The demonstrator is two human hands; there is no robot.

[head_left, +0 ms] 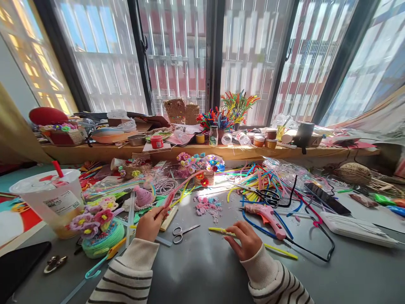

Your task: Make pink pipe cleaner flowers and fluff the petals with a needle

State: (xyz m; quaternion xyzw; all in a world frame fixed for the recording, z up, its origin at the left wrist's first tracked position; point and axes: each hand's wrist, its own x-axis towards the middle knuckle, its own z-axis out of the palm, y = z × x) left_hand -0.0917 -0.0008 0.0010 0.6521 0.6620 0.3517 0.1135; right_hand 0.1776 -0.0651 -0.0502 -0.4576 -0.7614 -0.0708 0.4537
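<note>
My left hand [149, 227] is closed on a bundle of pink pipe cleaners [171, 195], which points up and to the right. Over the grey table, my right hand [244, 241] has its thumb and fingers bent around a yellow pipe cleaner [217, 229]; a yellow length also shows beyond the wrist. Between the hands lie small silver scissors [186, 233]. Pink and blue fluffy clippings [207, 207] are heaped farther back. Beside my left hand rests a pale wooden block [169, 218], partly covered by the fingers.
To the right are a pink glue gun [265, 217] with its black cord, black-handled scissors [268, 196], a phone [327, 198] and a pile of coloured pipe cleaners [257, 179]. A drink cup [52, 202] and a turquoise flower-topped piece [103, 240] stand left.
</note>
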